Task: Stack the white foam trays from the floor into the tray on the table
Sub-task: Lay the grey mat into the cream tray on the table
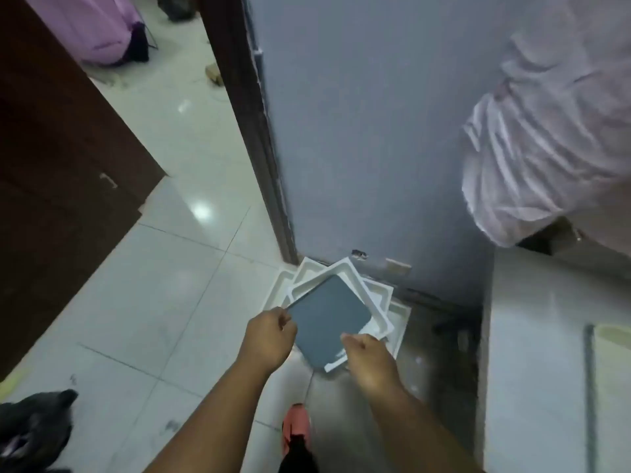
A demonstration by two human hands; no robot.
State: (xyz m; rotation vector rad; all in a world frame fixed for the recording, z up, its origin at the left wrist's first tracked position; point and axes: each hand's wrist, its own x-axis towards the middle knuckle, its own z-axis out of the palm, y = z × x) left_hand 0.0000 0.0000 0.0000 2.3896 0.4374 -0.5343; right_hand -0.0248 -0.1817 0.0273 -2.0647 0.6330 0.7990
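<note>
A white foam tray [329, 315] with a dark grey inside is tilted above the floor, held at its near edges. My left hand [269, 332] pinches its left corner. My right hand [367, 356] grips its near right edge. Below it, several more white foam trays [379, 291] lie in a loose, fanned pile on the floor against the base of the grey wall. At the right stands the table [532, 336] with a pale surface; a light tray [611, 387] lies on it at the frame edge, only partly in view.
A dark wooden door frame [252, 131] rises left of the pile, and a dark cabinet [61, 172] lines the left side. White cloth [546, 138] hangs above the table. My orange shoe [296, 425] is on the glossy tiled floor; dark fabric [34, 428] lies bottom left.
</note>
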